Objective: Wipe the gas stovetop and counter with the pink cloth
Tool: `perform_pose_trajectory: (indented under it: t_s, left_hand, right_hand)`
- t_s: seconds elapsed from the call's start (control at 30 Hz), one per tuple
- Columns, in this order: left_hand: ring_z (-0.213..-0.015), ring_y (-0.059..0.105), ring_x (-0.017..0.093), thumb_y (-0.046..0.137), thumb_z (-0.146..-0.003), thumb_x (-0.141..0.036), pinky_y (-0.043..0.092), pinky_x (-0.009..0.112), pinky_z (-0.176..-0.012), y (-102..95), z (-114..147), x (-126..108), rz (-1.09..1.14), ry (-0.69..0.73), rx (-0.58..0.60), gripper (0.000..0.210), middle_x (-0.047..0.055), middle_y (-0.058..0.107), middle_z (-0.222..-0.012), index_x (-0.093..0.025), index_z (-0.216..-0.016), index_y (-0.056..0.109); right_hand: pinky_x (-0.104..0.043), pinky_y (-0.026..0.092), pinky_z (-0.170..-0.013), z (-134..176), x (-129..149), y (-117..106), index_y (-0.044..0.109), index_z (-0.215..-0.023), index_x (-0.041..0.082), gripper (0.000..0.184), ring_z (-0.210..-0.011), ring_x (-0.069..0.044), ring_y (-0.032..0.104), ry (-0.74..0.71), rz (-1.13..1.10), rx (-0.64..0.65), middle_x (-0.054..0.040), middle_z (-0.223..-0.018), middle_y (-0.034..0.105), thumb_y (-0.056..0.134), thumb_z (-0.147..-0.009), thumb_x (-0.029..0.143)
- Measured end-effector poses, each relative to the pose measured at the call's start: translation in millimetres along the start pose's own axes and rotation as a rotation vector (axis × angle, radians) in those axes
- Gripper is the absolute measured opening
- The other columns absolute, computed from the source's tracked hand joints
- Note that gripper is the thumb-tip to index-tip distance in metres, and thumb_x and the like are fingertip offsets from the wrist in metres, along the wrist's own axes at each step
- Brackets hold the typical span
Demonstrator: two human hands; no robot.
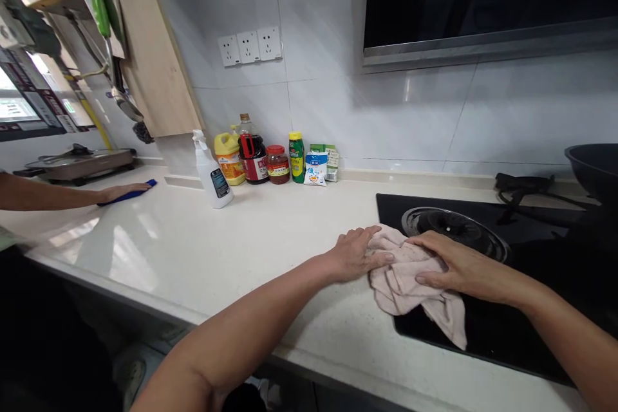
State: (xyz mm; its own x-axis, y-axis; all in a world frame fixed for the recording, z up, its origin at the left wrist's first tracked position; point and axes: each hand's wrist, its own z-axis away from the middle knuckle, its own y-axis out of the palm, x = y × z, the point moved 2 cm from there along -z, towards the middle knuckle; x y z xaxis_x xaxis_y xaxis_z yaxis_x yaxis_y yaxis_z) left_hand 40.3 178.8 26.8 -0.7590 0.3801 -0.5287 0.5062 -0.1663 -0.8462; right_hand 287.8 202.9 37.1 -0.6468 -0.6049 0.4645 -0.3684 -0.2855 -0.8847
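Observation:
A crumpled pale pink cloth (405, 277) lies over the left edge of the black glass cooktop (506, 335), partly on the white counter. My left hand (357, 254) grips its left side, the thumb lying over the folds. On the cloth's right side is my right hand (454, 264), with its thumb and fingers closed on the fabric. The round burner (454, 232) sits just behind the cloth and my right hand. Some of my fingertips are hidden in the folds.
A white spray bottle (211, 174) stands on the counter (193, 251). Along the wall are a sauce bottle (252, 154), a red-lidded jar (277, 165) and packets (316, 168). At left, another person's hand (123, 193) presses a blue cloth (130, 194). A dark wok (596, 170) is at right.

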Motion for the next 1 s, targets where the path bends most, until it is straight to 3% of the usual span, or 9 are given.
perform_pose_trajectory:
  t_s: [0.13,0.3,0.5,0.7,1.0]
  left_hand:
    - [-0.135,0.043,0.034,0.048,-0.090,-0.071,0.031,0.053,-0.113,-2.1,0.4,-1.8,-0.011,0.012,0.000,0.076,0.012,0.048,-0.145,-0.027,-0.151,0.034]
    - [-0.134,0.042,0.033,0.049,-0.090,-0.070,0.031,0.053,-0.113,-3.1,0.5,-3.9,0.005,0.009,0.005,0.072,0.010,0.049,-0.140,-0.030,-0.148,0.040]
    - [-0.133,0.043,0.034,0.051,-0.084,-0.077,0.033,0.053,-0.112,-2.2,3.6,-11.3,0.036,0.040,0.019,0.079,0.010,0.047,-0.139,-0.034,-0.149,0.039]
    - [-0.134,0.041,0.036,0.058,-0.079,-0.078,0.033,0.055,-0.112,0.6,4.1,-15.1,0.023,0.052,0.027,0.085,0.011,0.047,-0.138,-0.034,-0.149,0.040]
    - [-0.138,0.034,0.037,0.055,-0.078,-0.081,0.028,0.058,-0.115,3.5,5.4,-16.7,-0.044,0.031,0.037,0.085,0.011,0.040,-0.147,-0.032,-0.147,0.043]
  right_hand:
    - [-0.044,0.039,-0.109,-6.8,15.0,12.9,0.047,-0.142,0.029,0.067,-0.126,-0.028,0.049,-0.083,-0.002,-0.055,-0.0092,-0.136,0.052,0.057,-0.086,0.065]
    - [-0.044,0.041,-0.107,-7.8,14.1,12.5,0.046,-0.143,0.030,0.067,-0.122,-0.028,0.051,-0.079,-0.022,-0.051,-0.0083,-0.133,0.053,0.056,-0.087,0.065]
    - [-0.046,0.040,-0.106,-8.3,13.9,10.9,0.047,-0.142,0.032,0.065,-0.123,-0.029,0.050,-0.076,-0.049,-0.056,-0.0079,-0.133,0.053,0.056,-0.088,0.066]
    - [-0.044,0.045,-0.099,-9.9,14.5,12.4,0.052,-0.138,0.028,0.063,-0.110,-0.026,0.055,-0.072,0.004,-0.103,-0.0079,-0.121,0.056,0.054,-0.088,0.066]
    - [-0.042,0.044,-0.098,-7.4,18.4,7.8,0.054,-0.133,0.028,0.061,-0.109,-0.026,0.054,-0.039,0.020,-0.033,-0.0071,-0.118,0.054,0.054,-0.088,0.068]
